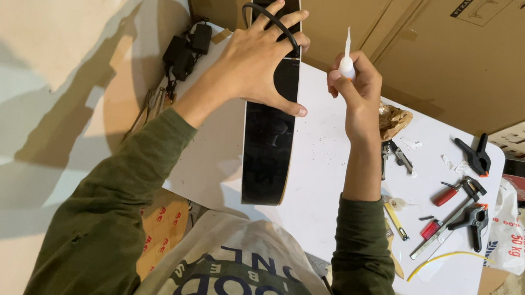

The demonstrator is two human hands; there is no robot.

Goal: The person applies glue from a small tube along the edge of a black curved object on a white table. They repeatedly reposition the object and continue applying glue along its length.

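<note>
My left hand (257, 63) rests flat on a long glossy black panel (267, 148) standing on its edge on the white table (316, 162). A thin black ring (269, 18) is looped over the fingers of that hand. Just right of the panel, my right hand (354, 88) is closed on a small white glue bottle (347, 59) with its long thin nozzle pointing up. Both arms wear dark green sleeves.
Clamps (476, 155), red-handled tools (446, 194), a yellow cable (447, 255) and a crumpled brown wrapper (393, 120) lie on the table's right part. Cardboard boxes (443, 50) stand behind. A black power adapter (186, 53) hangs at the table's left edge. A white plastic bag (510, 233) hangs right.
</note>
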